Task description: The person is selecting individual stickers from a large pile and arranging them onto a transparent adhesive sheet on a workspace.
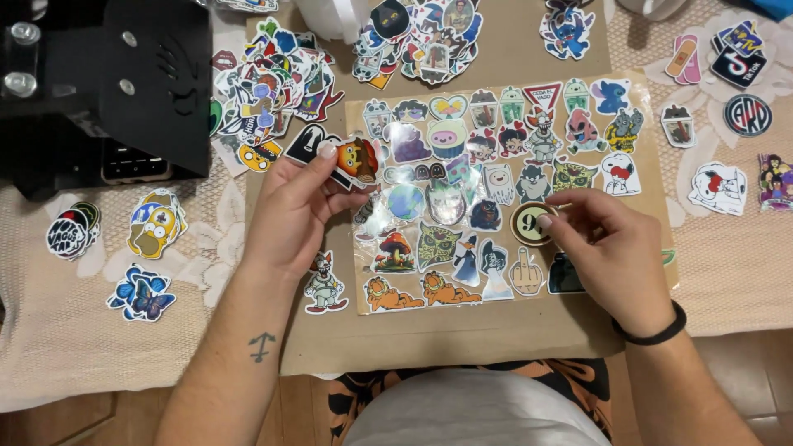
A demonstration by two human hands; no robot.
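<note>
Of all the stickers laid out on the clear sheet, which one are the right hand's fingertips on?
The round dark sticker with a tan ring, at the sheet's right-middle. The right hand pinches its edge, while the neighbouring cut-outs lie untouched.

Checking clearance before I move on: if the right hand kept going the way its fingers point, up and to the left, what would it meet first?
The right hand already pinches the round dark sticker. Straight beyond lie the stickers on the clear sheet, probably the dark one; height is unclear.
</note>
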